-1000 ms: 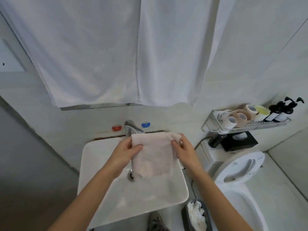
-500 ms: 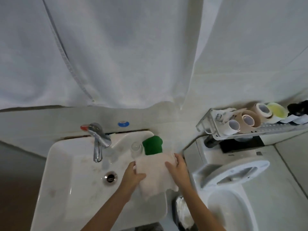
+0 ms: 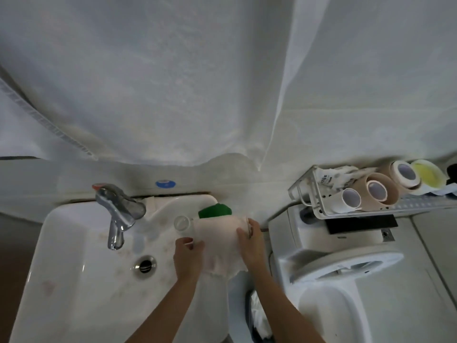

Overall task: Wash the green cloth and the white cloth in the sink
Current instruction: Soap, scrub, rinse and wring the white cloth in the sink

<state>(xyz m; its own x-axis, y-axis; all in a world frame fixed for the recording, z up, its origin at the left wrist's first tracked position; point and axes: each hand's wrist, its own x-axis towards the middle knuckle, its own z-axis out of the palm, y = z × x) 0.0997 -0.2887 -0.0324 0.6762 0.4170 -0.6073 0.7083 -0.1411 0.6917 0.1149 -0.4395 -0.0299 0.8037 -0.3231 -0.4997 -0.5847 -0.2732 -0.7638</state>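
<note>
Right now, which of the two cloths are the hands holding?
The white cloth, gripped by the left hand and right hand over the sink's right rim; the green cloth sits untouched behind it.

- The left hand (image 3: 189, 256) and right hand (image 3: 251, 246) each grip a side edge of the white cloth (image 3: 220, 240), held over the right rim of the sink (image 3: 74, 268).
- The green cloth (image 3: 214, 211) sits bunched on the sink's back right corner, just behind the white cloth.
- A clear cup (image 3: 182, 223) lies tipped beside the green cloth, just above the left hand.
- The tap (image 3: 118, 216) stands at the back of the sink, with the drain (image 3: 144, 265) in front of it.
- A white curtain (image 3: 173, 82) hangs above.
- A rack (image 3: 371, 211) with tape rolls (image 3: 378, 191) is mounted at right, above a toilet (image 3: 346, 268).
- A bin (image 3: 257, 315) stands between the sink and the toilet.
</note>
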